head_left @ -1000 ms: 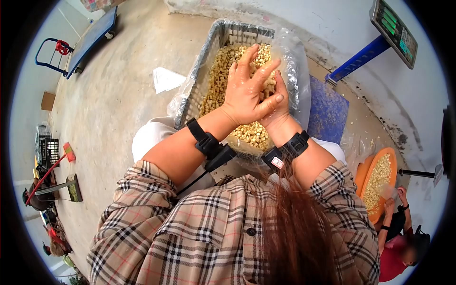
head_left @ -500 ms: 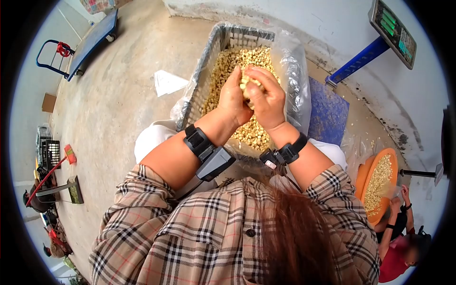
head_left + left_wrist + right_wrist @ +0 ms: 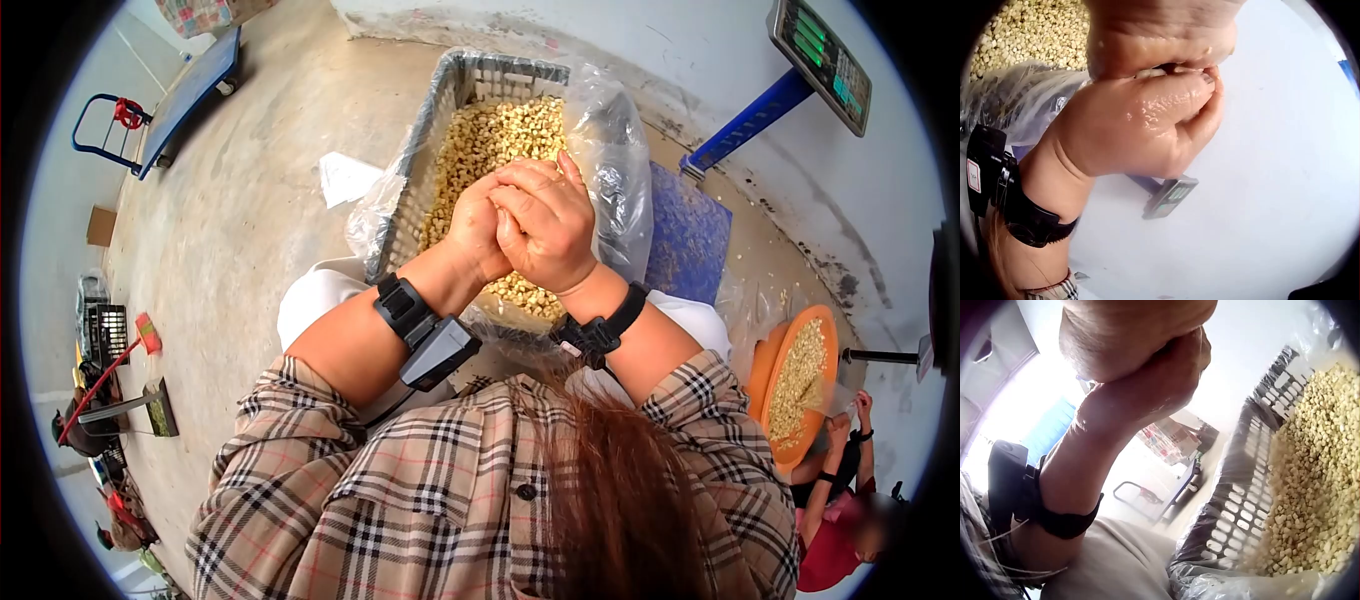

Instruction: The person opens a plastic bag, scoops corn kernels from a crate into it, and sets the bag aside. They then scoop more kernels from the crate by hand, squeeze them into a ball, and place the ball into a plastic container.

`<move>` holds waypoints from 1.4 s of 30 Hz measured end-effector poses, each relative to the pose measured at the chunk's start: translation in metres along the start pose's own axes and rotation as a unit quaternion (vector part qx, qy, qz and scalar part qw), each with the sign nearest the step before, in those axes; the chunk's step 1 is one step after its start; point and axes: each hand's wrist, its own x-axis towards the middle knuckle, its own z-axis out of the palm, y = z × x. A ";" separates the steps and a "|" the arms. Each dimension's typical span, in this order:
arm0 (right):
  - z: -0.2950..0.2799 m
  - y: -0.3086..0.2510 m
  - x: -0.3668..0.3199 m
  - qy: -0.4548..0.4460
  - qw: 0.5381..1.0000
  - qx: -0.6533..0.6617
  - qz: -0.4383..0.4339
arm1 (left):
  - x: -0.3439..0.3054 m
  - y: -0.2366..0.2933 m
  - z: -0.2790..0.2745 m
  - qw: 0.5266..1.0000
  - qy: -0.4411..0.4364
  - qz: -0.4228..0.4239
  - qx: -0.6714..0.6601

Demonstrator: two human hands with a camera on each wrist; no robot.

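Observation:
My left hand [image 3: 472, 232] and right hand [image 3: 550, 222] are clasped together, fingers curled, above a crate full of small pale yellow kernel-like pieces [image 3: 500, 135]. In the left wrist view a sliver of a whitish piece [image 3: 1150, 73] shows in the gap between the palms; the rest of what they enclose is hidden. The right hand [image 3: 1141, 125] looks wet there. From the right wrist, the left hand [image 3: 1163, 381] appears pressed against the right hand [image 3: 1135, 337]. Clear plastic [image 3: 612, 150] lines the grey crate [image 3: 398, 205].
A blue platform scale [image 3: 690, 235] with its display on a post [image 3: 745, 120] stands to the right. An orange basin [image 3: 835, 350] of similar pieces and another person [image 3: 835, 530] are at the lower right. A flat trolley [image 3: 195, 95] stands at the upper left.
The hands were apart with fingers spread a second ago, then cupped round a clump of yellow pieces. Now they have closed together, hiding the clump.

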 end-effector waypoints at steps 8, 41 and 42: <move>-0.001 -0.002 -0.001 -0.010 1.000 -0.024 -0.014 | -0.011 0.006 0.015 0.989 0.042 -0.030 0.135; 0.006 0.010 -0.006 0.024 0.996 -0.032 -0.081 | -0.005 0.006 0.022 0.985 -0.014 -0.074 0.157; 0.001 0.000 0.005 0.028 0.993 -0.031 -0.106 | -0.003 0.005 0.017 0.984 0.003 -0.048 0.169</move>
